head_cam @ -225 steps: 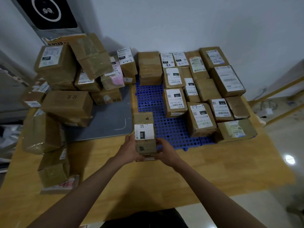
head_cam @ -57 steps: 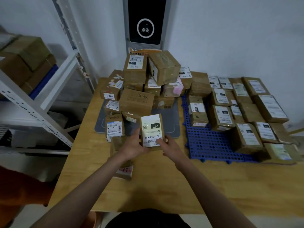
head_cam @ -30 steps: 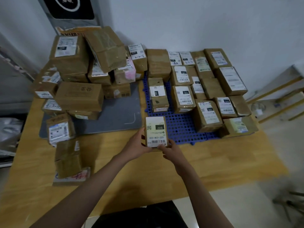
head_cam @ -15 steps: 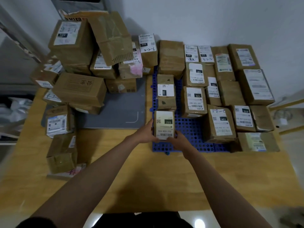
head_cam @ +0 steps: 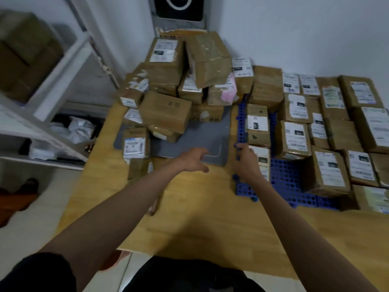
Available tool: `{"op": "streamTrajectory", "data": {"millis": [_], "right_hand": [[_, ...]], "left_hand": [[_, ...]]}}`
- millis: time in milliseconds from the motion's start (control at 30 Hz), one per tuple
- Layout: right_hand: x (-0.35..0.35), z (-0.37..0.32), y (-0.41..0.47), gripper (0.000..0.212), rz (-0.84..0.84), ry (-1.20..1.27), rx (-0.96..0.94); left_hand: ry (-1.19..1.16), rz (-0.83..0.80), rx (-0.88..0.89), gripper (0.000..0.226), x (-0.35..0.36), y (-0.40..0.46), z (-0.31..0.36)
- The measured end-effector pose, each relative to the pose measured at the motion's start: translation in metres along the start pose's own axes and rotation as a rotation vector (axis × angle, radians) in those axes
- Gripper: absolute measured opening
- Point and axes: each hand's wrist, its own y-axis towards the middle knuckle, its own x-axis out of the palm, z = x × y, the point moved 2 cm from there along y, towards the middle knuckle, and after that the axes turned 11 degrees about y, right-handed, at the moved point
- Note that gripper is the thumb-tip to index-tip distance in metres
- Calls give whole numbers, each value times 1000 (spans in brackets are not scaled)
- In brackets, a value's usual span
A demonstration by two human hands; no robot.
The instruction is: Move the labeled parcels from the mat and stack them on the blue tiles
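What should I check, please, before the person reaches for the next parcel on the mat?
1. Left hand free: ok, fingers relaxed, holding nothing, over the grey mat.
2. Right hand free: cannot tell; it hides part of the parcel just placed.
3. That parcel on the blue tiles: ok.
4. Parcels left on the mat: ok, the pile remains.
5. Pile stable: cannot tell; the top box sits tilted.
6. Free tile space: ok.
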Motion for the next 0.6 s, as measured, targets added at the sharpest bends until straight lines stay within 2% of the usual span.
{"op": "streamTrajectory", "data": {"millis": [133, 267, 400, 500, 567, 600], "right_hand": [[57, -34, -11, 50, -218, -14, -34], [111, -60, -23, 51, -398, -6, -1], [157, -81, -38, 54, -533, 58, 41], [184, -88, -51, 52, -611, 161, 129], [199, -91, -57, 49, -642, 212, 165], [204, -92, -59, 47, -649, 235, 173]], "left_hand": [[-18, 44, -39, 69, -15, -35, -47], [-108, 176, -134, 54, -27, -69, -102], [-92, 396, -370, 34, -30, -97, -153], [-165, 318, -521, 44, -14, -110, -174], [-192, 180, -543, 59, 0, -114, -181], [-214, 135, -528, 60, 5, -116, -182]]}}
